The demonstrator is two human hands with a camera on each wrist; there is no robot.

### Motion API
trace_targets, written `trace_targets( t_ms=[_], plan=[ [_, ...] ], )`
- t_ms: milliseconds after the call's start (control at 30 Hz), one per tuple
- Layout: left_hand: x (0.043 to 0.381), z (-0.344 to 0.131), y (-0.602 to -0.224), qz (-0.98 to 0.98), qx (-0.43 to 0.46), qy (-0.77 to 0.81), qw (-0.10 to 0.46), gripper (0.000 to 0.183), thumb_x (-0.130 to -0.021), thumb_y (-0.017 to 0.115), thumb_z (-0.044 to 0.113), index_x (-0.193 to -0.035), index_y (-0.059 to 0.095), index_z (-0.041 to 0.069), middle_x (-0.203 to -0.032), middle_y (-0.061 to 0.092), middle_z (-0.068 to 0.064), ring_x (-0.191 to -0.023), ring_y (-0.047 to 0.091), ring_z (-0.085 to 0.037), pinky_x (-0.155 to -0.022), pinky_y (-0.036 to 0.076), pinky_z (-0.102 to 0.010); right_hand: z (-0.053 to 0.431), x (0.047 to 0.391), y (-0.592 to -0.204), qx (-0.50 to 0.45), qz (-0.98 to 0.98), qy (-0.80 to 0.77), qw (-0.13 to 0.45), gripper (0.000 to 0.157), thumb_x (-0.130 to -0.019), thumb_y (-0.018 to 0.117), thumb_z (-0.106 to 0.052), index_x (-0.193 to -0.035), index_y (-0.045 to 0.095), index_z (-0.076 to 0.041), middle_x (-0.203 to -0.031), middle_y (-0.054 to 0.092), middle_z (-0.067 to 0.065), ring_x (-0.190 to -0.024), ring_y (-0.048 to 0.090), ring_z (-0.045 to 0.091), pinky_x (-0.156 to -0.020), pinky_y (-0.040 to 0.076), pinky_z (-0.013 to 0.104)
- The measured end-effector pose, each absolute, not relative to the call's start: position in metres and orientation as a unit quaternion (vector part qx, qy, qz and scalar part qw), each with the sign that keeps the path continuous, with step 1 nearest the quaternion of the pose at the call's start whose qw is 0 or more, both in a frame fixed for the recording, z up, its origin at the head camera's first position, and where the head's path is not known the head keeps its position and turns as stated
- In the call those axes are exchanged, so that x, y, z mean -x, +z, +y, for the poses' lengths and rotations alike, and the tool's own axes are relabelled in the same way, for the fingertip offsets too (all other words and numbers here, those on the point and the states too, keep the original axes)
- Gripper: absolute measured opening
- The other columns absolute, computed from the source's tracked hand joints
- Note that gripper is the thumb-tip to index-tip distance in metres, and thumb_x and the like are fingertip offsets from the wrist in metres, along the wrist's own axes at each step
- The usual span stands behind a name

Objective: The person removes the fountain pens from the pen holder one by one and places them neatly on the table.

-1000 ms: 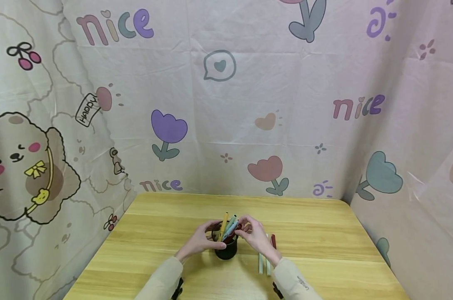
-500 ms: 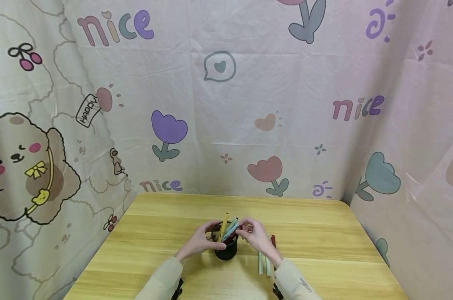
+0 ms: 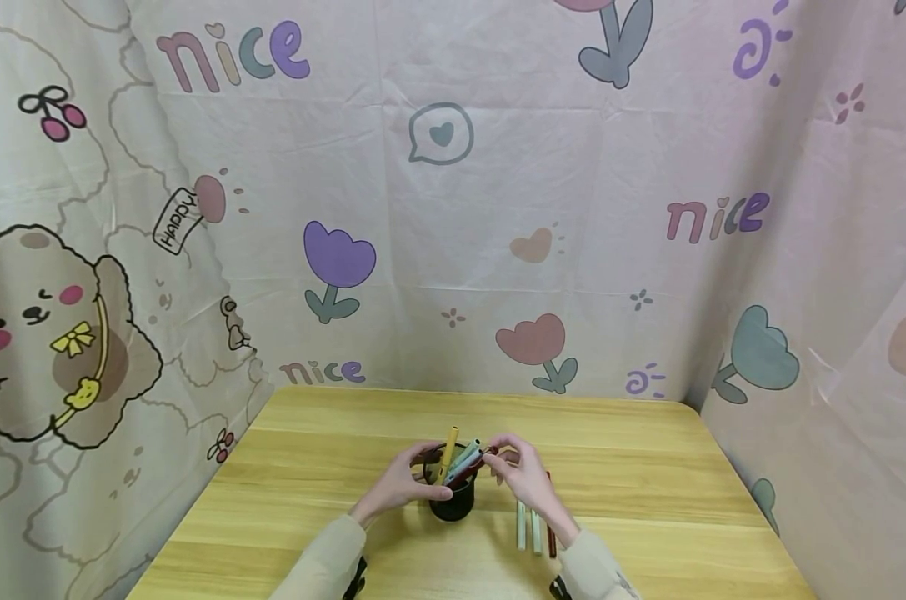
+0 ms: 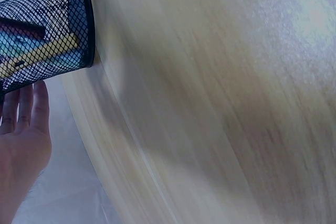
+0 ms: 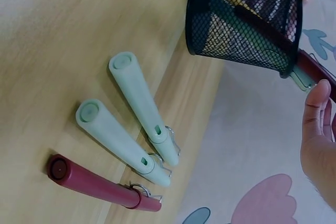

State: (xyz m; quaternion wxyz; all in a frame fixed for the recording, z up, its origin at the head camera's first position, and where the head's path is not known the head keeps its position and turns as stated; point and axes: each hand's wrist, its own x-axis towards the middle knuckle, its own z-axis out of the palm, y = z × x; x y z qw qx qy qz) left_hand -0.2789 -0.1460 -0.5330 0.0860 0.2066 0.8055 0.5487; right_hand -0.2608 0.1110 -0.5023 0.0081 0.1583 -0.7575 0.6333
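A black mesh pen holder (image 3: 453, 505) stands upright on the table, with several pens inside. My left hand (image 3: 402, 483) grips it near the rim from the left, its thumb across the front. In the left wrist view, a yellow pen (image 4: 50, 53) shows through the mesh. My right hand (image 3: 526, 473) pinches the upper end of a dark red pen (image 3: 466, 472), which leans right over the rim with its lower end inside the holder. A light green pen (image 5: 302, 78) sticks out beside it in the right wrist view.
On the wooden table (image 3: 332, 433), right of the holder, lie two pale green pens (image 5: 137, 98) and a dark red pen (image 5: 100, 187), side by side. A patterned cloth (image 3: 453, 208) hangs behind the table and along both sides.
My right hand has shifted slightly right, drawing the dark red pen's end further out over the rim. The light blue and green pens lean further right. My left hand stays put.
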Motion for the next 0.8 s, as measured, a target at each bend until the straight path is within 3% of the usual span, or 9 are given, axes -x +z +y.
trace_targets(
  t_ms=[567,800],
  plan=[
    [0.278,-0.148,-0.532,0.812,-0.204,0.541,0.085,0.083,-0.078,0.088,0.029,-0.149,0.047,0.010,-0.146,0.052,-0.019,-0.131,0.052,-0.037,-0.108,0.051,-0.053,0.122,0.251,-0.496,-0.152,-0.695,0.700,0.057,0.020,-0.096,0.063,-0.001,-0.109,0.057,0.013,-0.099,0.065,0.023,-0.069,0.066,0.010,-0.066,0.062,0.028],
    [0.279,-0.148,-0.533,0.815,-0.202,0.536,0.084,0.082,-0.078,0.088,0.031,-0.148,0.048,0.012,-0.146,0.053,-0.018,-0.131,0.052,-0.037,-0.108,0.051,-0.053,0.126,0.248,-0.493,-0.141,-0.667,0.729,0.058,0.024,-0.098,0.060,-0.002,-0.113,0.054,0.016,-0.104,0.065,0.016,-0.074,0.068,0.009,-0.072,0.063,0.026]
  ],
)
